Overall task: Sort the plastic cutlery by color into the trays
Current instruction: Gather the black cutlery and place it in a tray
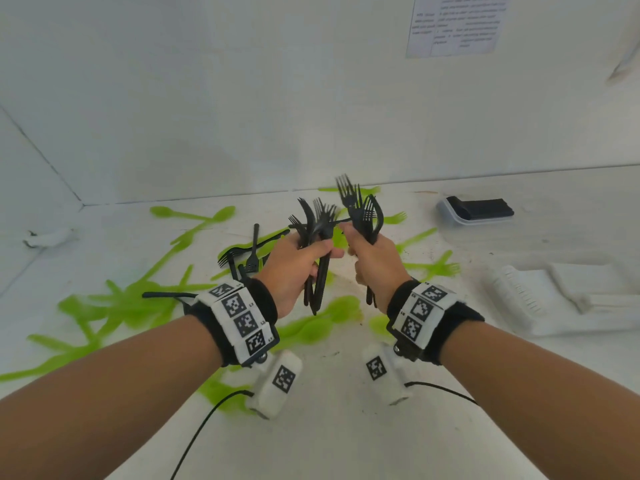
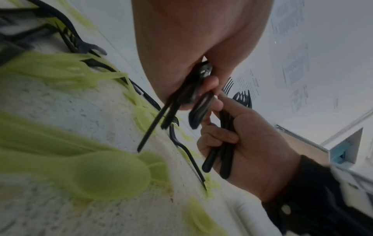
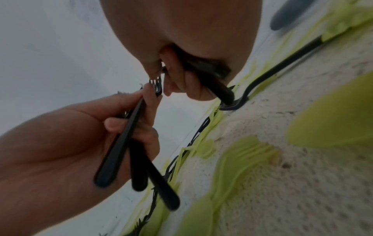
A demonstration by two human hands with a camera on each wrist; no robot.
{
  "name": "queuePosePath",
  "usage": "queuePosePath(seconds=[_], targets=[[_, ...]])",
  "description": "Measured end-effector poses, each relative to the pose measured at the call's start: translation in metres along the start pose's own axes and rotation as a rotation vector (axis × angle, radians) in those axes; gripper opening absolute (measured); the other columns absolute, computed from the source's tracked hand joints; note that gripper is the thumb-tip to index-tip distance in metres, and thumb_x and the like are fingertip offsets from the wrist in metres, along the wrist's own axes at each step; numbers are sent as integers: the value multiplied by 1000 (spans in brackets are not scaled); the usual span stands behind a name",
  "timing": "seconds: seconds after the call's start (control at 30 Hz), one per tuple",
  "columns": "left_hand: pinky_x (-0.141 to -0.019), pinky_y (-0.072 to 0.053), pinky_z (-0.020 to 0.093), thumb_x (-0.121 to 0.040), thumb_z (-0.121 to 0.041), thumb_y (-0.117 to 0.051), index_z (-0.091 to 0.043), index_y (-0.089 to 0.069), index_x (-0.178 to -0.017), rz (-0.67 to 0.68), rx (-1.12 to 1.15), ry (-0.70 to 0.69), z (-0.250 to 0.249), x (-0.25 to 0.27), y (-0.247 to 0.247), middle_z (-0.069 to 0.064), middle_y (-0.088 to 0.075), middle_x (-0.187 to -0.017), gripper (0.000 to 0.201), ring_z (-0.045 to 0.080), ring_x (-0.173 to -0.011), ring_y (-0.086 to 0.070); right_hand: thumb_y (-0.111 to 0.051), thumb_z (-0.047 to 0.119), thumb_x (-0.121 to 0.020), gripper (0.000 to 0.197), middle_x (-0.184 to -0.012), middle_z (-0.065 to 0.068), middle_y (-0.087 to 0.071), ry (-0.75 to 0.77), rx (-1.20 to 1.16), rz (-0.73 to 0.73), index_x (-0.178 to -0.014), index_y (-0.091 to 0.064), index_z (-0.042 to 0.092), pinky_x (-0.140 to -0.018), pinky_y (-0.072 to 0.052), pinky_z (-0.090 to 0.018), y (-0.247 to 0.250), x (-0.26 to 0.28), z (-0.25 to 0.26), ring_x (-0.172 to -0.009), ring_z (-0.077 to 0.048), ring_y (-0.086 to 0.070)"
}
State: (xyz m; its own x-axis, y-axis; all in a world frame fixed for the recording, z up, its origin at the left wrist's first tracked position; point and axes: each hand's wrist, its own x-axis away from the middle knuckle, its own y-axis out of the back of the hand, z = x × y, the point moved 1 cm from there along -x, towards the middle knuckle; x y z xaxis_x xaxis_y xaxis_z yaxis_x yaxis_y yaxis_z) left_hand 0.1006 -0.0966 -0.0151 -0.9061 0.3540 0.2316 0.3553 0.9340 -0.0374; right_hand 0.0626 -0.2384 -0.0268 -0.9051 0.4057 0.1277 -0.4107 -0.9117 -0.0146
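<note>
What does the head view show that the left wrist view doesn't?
Only the head view shows the tray holding black pieces at the far right, the white trays near right, the fork tines fanned above both fists, and the green cutlery spread across the whole table. Only the left wrist view shows the handle ends hanging below the left hand and the right hand's fingers curled round their handles. Both show each hand gripping a bundle of black forks, plus loose black forks on the table.
</note>
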Motion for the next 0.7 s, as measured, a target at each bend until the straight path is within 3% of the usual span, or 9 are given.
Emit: queuePosePath(seconds=[0.07, 0.13, 0.2, 0.27, 0.37, 0.47, 0.53, 0.6, 0.7], targets=[[-55, -39, 19, -101, -17, -61, -10, -66, -121, 69, -8, 10, -1, 7, 1, 11, -78, -99, 22, 8, -50, -35, -65, 42, -97, 22, -79, 0, -59, -6, -1, -20, -94, -70, 21, -50, -35, -27, -1, -2, -1, -47, -7, -41], [-57, -40, 18, -102, -17, -61, -12, -67, -123, 113, -17, 12, 0, 13, 3, 13, -77, -101, 23, 7, -51, -34, -67, 35, -97, 20, -75, -2, -64, -21, -24, -8, -97, -72, 15, -47, -33, -27, -1, -3, -2, -42, -7, -39], [-59, -39, 20, -103, -19, -59, -14, -67, -124, 142, -23, 29, 0, 16, 6, 13, -77, -103, 23, 8, -51, -33, -68, 30, -97, 24, -58, -2, -55, -75, -82, 14, -100, -73, 7, -44, -27, -26, -2, -2, -5, -43, -13, -31], [-58, -40, 21, -104, -22, -58, -14, -66, -126, 167, -23, 58, 0, 18, 10, 13, -77, -105, 24, 9, -52, -33, -69, 31, -96, 30, -58, -6, -49, -111, -138, 54, -99, -72, 1, -43, -25, -26, -5, 0, -7, -45, -17, -28], [-58, -40, 25, -104, -21, -58, -8, -64, -125, 173, -18, 82, 2, 21, 13, 16, -76, -109, 26, 12, -51, -33, -69, 29, -97, 23, -63, -4, -57, -108, -173, 101, -92, -71, 7, -46, -23, -28, -14, 5, -8, -42, -17, -36], [-56, -39, 26, -103, -20, -59, -9, -67, -120, 120, -23, 72, 4, 25, 16, 11, -73, -104, 22, 11, -51, -32, -69, 31, -96, 24, -56, -3, -37, -133, -156, 82, -86, -66, 9, -48, -22, -29, -19, 6, -11, -46, -17, -26], [-57, -38, 28, -102, -23, -59, -12, -64, -112, 82, -40, 84, 7, 27, 18, 7, -58, -97, 16, 11, -53, -32, -70, 35, -96, 28, -55, -3, -30, -157, -130, 17, -88, -65, 8, -48, -24, -31, -19, 0, -16, -46, -17, -24], [-60, -37, 29, -101, -20, -54, -14, -58, -107, 44, -80, 87, 11, 28, 22, 4, -56, -104, 9, 12, -57, -33, -72, 42, -92, 40, -60, -8, -42, -180, -113, -71, -92, -69, 2, -49, -28, -32, -15, -7, -21, -43, -17, -29], [-58, -40, 25, -100, -11, -48, -13, -63, -115, -24, -163, 52, 12, 26, 29, 4, -64, -109, 21, 11, -59, -38, -74, 49, -88, 48, -82, -17, -60, -166, -127, -54, -101, -74, 2, -53, -34, -34, -14, -13, -24, -40, -16, -37]])
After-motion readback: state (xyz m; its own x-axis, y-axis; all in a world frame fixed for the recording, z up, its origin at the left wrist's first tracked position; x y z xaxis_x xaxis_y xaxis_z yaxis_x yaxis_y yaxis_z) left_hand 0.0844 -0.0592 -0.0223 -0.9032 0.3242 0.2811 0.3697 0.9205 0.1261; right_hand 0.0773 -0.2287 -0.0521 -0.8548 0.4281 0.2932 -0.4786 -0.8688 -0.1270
